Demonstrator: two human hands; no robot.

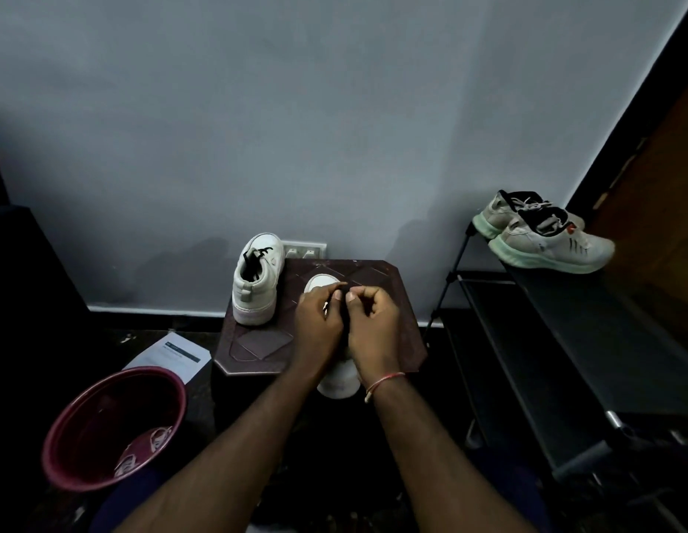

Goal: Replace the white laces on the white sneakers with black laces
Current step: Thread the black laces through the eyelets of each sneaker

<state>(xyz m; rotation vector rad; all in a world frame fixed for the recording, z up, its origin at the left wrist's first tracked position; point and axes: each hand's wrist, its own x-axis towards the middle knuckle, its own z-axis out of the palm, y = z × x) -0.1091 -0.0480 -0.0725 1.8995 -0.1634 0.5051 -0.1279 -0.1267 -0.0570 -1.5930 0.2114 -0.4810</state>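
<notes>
Left hand (318,321): hovering near centre, fingers curling in, pinching the black lace (344,315) over the sneaker (321,283).
Right hand (373,325): touching the left hand, thumb and forefinger pinching the same lace — a red thread (384,380) is circling its wrist.
Sneaker: lying on the stool (258,346) under both hands, toe pointing far, heel hanging over the near edge.
Second sneaker (258,280): standing at the stool's far left, heel facing near — black lacing showing at its top.
Bucket (84,428): sitting near left, white laces (142,448) lying inside.
Paper (169,353): lying on the floor between bucket and stool.
Rack (565,340): standing right, carrying grey shoes (546,236) at its far end.
</notes>
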